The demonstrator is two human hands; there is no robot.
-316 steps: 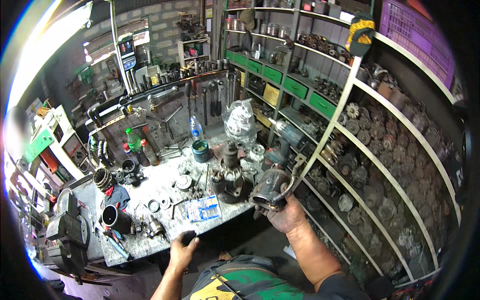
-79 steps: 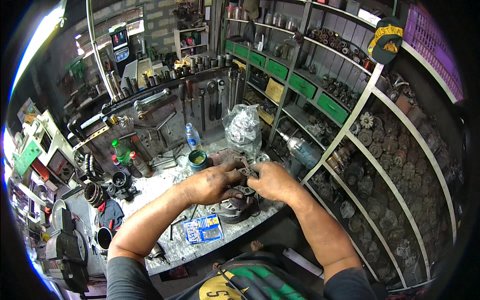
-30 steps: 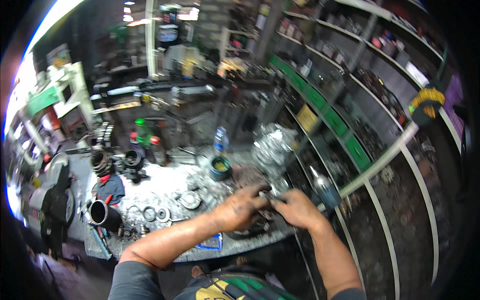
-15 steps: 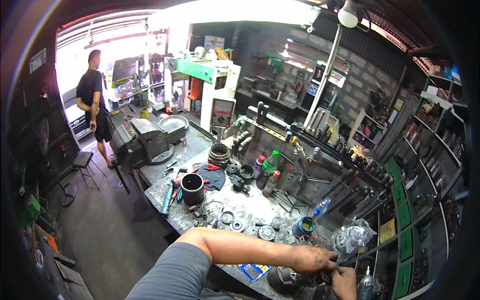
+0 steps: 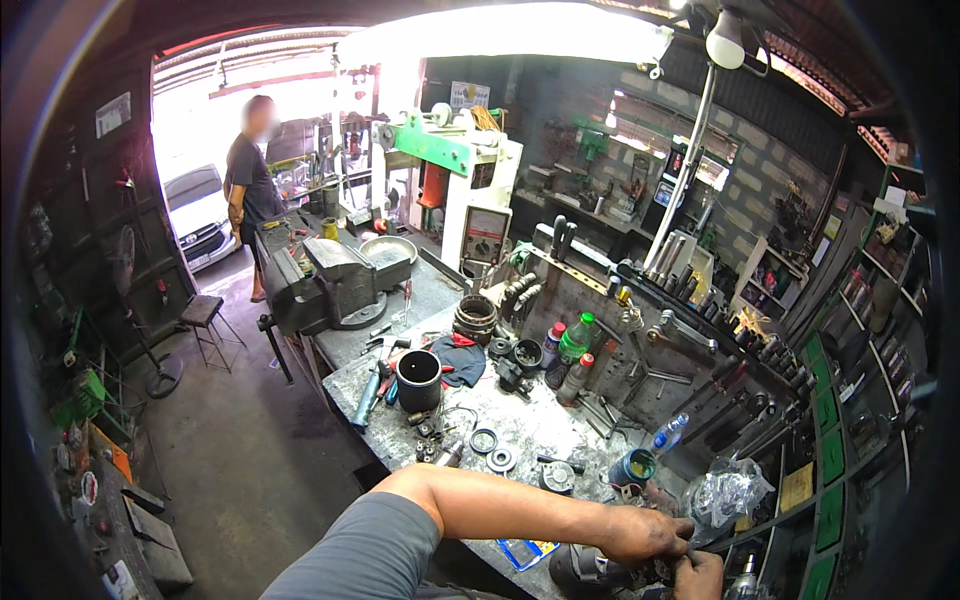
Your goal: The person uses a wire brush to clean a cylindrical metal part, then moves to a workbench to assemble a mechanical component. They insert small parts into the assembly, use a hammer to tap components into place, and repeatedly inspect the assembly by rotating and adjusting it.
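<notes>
My left arm crosses the near side of the workbench, and my left hand (image 5: 645, 532) is closed near the right front corner. Close against it, my right hand (image 5: 698, 577) is closed too, partly cut off by the lower edge. Both work at the end of a dark, round-bodied part (image 5: 580, 570) that looks like a motor housing. What the fingers grip is hidden between the hands. A blue-and-yellow packet (image 5: 526, 552) lies beside the dark part. Beyond my forearm are a round metal end cap (image 5: 556, 477), a ring (image 5: 484, 441) and a blue-rimmed cup (image 5: 632, 467).
A black cylinder (image 5: 419, 380), a hammer (image 5: 385, 345) and several bottles (image 5: 577, 338) stand or lie farther back. A large vise (image 5: 345, 280) is mounted at left. Clear plastic bag (image 5: 735, 492) and tool shelves (image 5: 825, 460) border the right. Another person (image 5: 252, 180) stands by the doorway.
The view has swung left, so the bench appears farther right. Both my hands stay together at the dark part. The person by the doorway has moved right, closer to the vise.
</notes>
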